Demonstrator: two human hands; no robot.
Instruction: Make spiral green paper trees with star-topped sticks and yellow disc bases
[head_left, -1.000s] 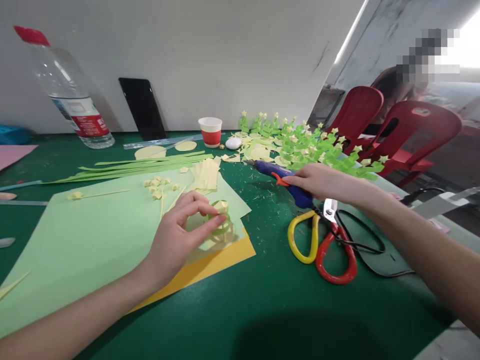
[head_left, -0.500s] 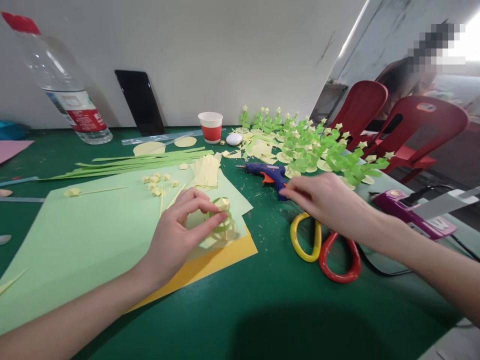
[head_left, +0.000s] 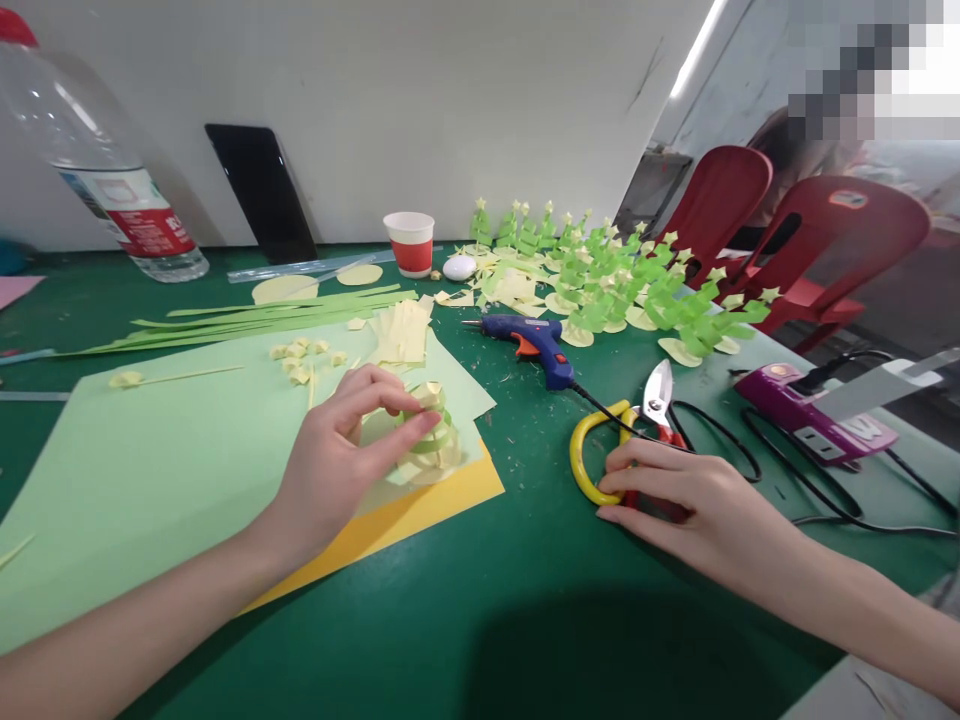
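My left hand (head_left: 341, 455) pinches the top of a small paper tree (head_left: 431, 430), a curled green strip on a pale round base, between thumb and fingertips. The base rests over the corner of the light green paper. My right hand (head_left: 686, 500) is closed at the handles of the scissors (head_left: 600, 450), which have one yellow and one red loop. Its fingers hide most of the red loop, and the blades point away from me. Just beyond lies a blue glue gun (head_left: 529, 340) with an orange trigger, its nozzle to the left.
Many finished paper trees (head_left: 600, 270) stand at the back right. Light green paper (head_left: 187, 450) lies over a yellow sheet (head_left: 450, 510). A paper cup (head_left: 411, 245), phone (head_left: 262, 190) and bottle (head_left: 112, 170) line the back. A purple power strip (head_left: 817, 410) trails cables at right.
My right hand has left the glue gun's grip and come down toward me onto the scissors' handles. The left hand still pinches the paper tree. The view has shifted slightly.
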